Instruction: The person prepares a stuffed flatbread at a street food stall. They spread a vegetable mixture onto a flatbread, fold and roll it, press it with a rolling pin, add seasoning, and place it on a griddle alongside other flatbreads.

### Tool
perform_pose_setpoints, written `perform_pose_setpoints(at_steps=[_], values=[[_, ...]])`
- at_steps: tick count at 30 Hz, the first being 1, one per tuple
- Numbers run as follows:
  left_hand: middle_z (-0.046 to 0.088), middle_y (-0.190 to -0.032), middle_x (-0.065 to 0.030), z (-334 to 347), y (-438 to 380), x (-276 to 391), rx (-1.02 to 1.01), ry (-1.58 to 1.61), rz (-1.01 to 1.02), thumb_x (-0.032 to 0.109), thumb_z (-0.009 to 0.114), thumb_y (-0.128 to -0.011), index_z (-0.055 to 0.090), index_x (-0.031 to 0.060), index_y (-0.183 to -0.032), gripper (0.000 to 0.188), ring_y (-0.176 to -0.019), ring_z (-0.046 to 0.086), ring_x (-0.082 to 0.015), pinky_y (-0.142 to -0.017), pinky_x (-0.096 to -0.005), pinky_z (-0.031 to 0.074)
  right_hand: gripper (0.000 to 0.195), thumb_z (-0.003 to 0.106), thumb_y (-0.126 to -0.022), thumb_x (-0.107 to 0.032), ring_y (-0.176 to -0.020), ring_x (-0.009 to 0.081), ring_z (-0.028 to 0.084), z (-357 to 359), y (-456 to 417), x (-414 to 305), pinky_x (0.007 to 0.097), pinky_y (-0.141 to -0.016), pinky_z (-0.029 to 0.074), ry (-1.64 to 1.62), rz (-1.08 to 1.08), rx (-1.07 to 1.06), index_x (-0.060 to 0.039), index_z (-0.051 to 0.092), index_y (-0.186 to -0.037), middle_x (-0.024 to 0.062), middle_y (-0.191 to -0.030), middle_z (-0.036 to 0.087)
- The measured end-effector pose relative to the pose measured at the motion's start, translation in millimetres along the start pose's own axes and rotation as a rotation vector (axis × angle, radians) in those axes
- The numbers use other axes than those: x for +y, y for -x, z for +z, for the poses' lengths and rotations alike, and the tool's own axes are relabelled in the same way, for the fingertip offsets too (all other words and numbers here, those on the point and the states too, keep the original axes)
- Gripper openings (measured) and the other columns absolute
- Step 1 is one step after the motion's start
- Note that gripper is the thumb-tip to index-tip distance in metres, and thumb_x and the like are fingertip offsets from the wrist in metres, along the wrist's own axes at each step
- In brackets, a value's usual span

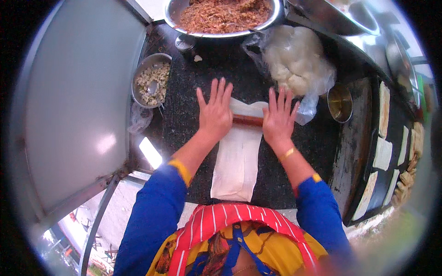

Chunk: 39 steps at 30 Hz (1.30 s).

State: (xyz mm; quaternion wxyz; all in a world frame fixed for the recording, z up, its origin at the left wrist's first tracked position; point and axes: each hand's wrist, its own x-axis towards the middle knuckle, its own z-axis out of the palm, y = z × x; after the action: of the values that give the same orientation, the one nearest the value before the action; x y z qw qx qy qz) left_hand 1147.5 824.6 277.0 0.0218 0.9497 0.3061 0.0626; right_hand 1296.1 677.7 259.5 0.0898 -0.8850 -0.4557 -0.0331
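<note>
A long, thin strip of pale dough (236, 162) lies lengthwise on the black speckled worktop (193, 74), reaching down to the edge before me. Across its upper part rests a brown wooden rolling pin (247, 120), with the dough's wavy far end showing beyond it. My left hand (215, 112) is flat over the pin's left end, fingers stretched forward and apart. Over the right end lies my right hand (280, 117), likewise flat with spread fingers. Both palms hide the pin's ends.
A clear plastic bag of dough balls (293, 62) sits beyond my right hand. Behind is a metal basin of reddish filling (224, 15). At left stands a bowl of chopped filling (152, 81); at right, an oil bowl (340, 103) and a griddle (378, 184) with flat dough pieces.
</note>
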Motion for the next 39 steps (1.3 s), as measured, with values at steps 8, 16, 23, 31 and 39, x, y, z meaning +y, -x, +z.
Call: perform_pose_setpoints(at_steps=[8,16,23,31,39], values=[[0.027,-0.163,-0.0165,3,-48,-2,0.024,-0.015,-0.04,0.014,0.054,-0.088,0.036,0.0075,-0.152,0.067,-0.154,0.015,-0.0352,-0.116,-0.0703,0.005,0.07,0.056,-0.098,-0.031,-0.155,0.0367,0.009,10,-44,6,0.0599,-0.121,0.002,-0.104,0.041,0.059,-0.0156,0.026,-0.159,0.0141,-0.168,0.013],[0.036,-0.158,-0.0138,8,-72,-6,0.105,-0.013,-0.008,0.006,0.052,-0.084,0.048,0.0065,-0.141,0.057,-0.153,0.019,-0.0328,-0.116,-0.069,0.008,0.07,0.058,-0.097,-0.032,-0.154,0.0358,0.01,8,-66,7,0.0603,-0.121,0.005,-0.015,0.049,0.078,-0.0171,0.028,-0.158,0.0121,-0.167,0.016],[0.057,-0.135,-0.0099,14,-97,-13,0.217,-0.013,0.042,0.008,0.053,-0.086,0.055,0.0074,-0.126,0.04,-0.136,0.045,-0.0293,-0.109,-0.0584,0.029,0.068,0.057,-0.098,-0.032,-0.153,0.0347,0.015,5,-96,10,0.0626,-0.12,0.01,0.076,0.041,0.14,-0.0179,0.029,-0.158,0.0108,-0.166,0.02],[0.067,-0.114,-0.0048,10,-120,-13,0.25,-0.031,-0.055,0.006,0.055,-0.086,0.058,0.0112,-0.122,0.037,-0.11,0.059,-0.0268,-0.095,-0.048,0.039,0.065,0.061,-0.095,-0.032,-0.147,0.0327,0.029,10,-106,6,0.0624,-0.118,0.015,0.045,0.007,0.294,-0.0128,0.036,-0.152,0.0101,-0.16,0.033],[0.068,-0.105,-0.0049,3,-67,-38,0.318,0.408,-0.116,0.011,0.063,-0.092,0.059,0.0116,-0.117,0.025,-0.104,0.061,-0.0284,-0.089,-0.0442,0.043,0.04,0.066,-0.089,-0.027,-0.111,0.0267,0.054,15,-44,11,0.049,-0.101,0.035,0.036,-0.265,0.163,-0.0147,0.058,-0.125,0.0056,-0.106,0.061]])
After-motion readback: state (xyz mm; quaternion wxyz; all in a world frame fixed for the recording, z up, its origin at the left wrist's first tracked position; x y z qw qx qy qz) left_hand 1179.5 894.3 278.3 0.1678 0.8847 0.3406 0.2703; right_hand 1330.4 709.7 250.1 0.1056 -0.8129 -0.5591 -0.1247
